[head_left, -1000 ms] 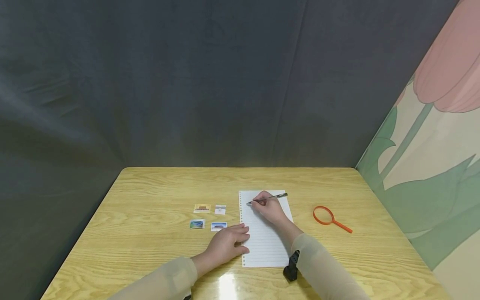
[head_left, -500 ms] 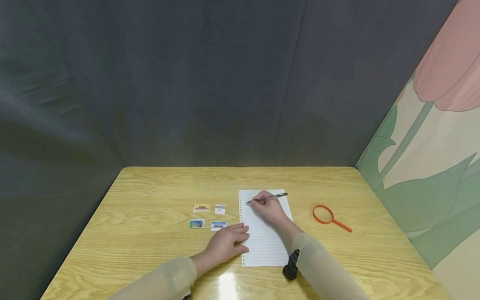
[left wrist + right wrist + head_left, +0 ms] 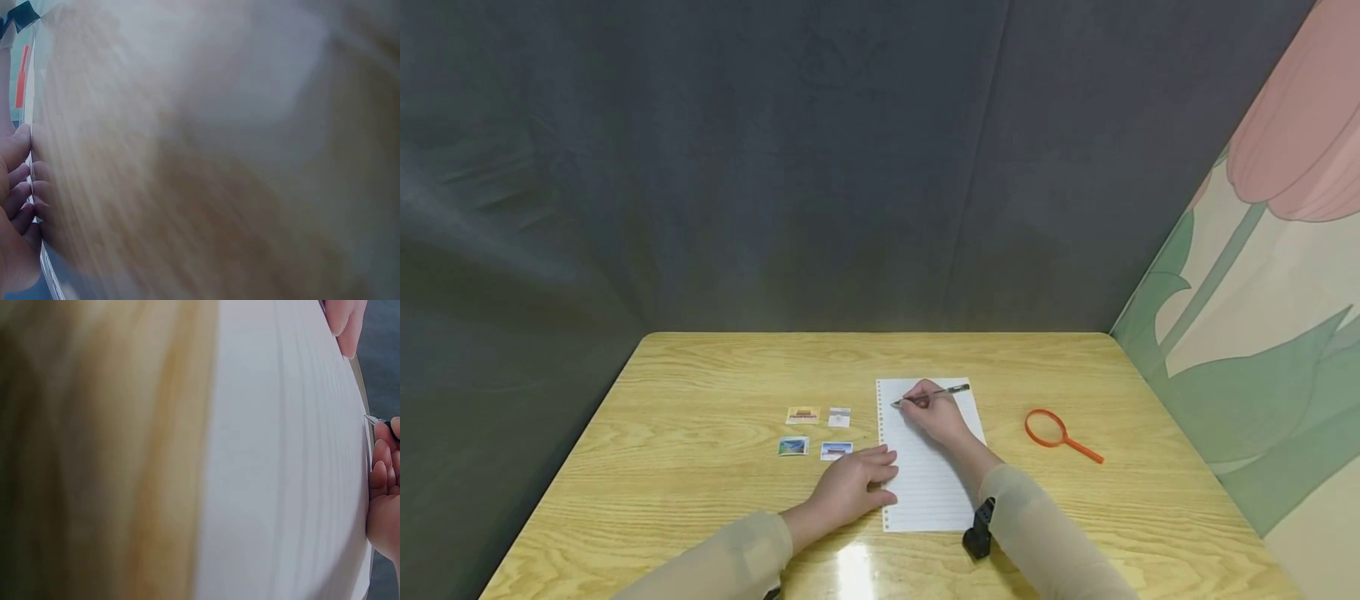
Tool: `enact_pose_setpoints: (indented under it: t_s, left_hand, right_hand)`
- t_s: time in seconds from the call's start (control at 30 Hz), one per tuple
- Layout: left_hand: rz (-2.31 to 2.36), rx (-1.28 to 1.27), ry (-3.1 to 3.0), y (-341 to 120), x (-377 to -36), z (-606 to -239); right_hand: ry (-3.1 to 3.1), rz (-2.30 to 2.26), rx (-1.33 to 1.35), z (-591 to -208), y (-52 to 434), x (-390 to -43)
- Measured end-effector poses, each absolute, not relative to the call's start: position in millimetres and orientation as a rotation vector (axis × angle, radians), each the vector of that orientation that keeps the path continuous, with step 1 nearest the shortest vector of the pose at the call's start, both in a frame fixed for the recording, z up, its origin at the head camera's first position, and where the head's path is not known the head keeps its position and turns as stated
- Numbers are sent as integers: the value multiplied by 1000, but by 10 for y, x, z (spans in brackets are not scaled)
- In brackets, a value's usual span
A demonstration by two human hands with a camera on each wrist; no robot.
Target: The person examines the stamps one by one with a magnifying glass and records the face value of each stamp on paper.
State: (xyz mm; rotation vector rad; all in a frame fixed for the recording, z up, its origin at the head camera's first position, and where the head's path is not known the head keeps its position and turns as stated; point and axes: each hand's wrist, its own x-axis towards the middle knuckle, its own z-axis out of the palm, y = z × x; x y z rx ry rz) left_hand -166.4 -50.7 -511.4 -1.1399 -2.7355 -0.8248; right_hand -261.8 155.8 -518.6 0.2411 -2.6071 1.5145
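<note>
Head view: right hand [image 3: 934,414] is gripping a pen [image 3: 934,393], fingers curled around the barrel, tip touching the far left part of the lined sheet [image 3: 934,483] lying mid-table. Left hand [image 3: 853,486] is resting flat, fingers straight and together, on the sheet's near left edge, apparently steadying it. Four stamps [image 3: 815,433] are lying left of the sheet, an orange magnifier [image 3: 1060,436] well right.
Left wrist view: blurred; fingers [image 3: 25,190] lying side by side at the paper edge.
Right wrist view: pen tip [image 3: 374,420] is meeting the sheet [image 3: 287,462]
</note>
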Motion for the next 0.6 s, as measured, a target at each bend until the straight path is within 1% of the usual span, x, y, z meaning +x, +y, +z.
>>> enact_pose_setpoints:
  t_s: [0.2, 0.4, 0.6]
  left_hand:
    - [-831, -1109, -2792, -500, -1672, -5107]
    - [-834, -1128, -2780, -503, -1676, -5107]
    - [-826, -1125, -2791, -503, -1669, -5100]
  right_hand:
    - [-2619, 1522, 300, -5178, 1588, -2609]
    - [-2636, 1566, 429, -5168, 1625, -2594]
    - [-2600, 1620, 594, -4963, 1602, -2462]
